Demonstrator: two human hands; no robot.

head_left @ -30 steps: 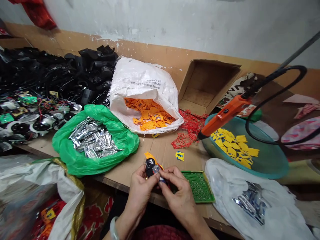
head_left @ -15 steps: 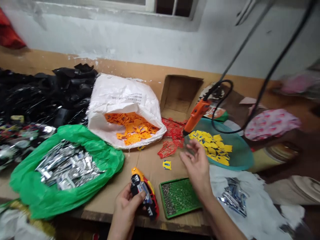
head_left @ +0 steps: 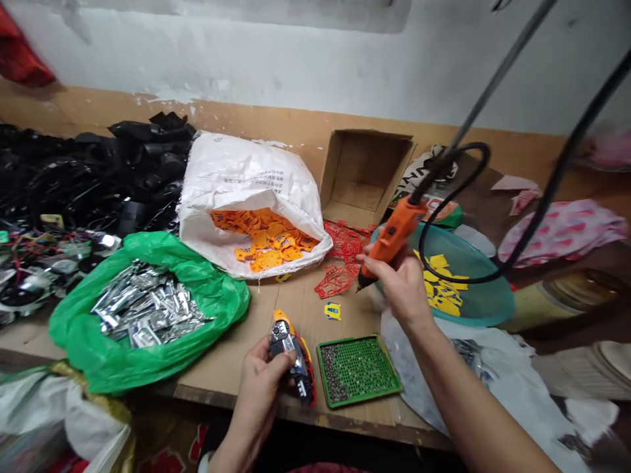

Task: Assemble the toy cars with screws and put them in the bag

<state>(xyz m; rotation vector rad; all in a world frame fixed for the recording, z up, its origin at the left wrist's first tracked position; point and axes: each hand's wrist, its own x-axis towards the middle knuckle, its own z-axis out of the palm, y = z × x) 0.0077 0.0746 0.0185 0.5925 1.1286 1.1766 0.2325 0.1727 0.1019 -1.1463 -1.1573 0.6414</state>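
No wording can be read here. The white woven sack [head_left: 241, 190] has several lines of dark print on its upper face, probably characters, but they are too blurred and creased to make out. The small yellow-and-blue cut piece [head_left: 332, 311] on the cardboard has a printed design too small to tell. The same goes for the dark markings on the orange pieces [head_left: 266, 240] in the sack. The orange-and-black plastic part [head_left: 286, 348] in the left hand [head_left: 259, 387] and the orange corded tool [head_left: 394, 230] in the right hand [head_left: 401, 286] show nothing legible either
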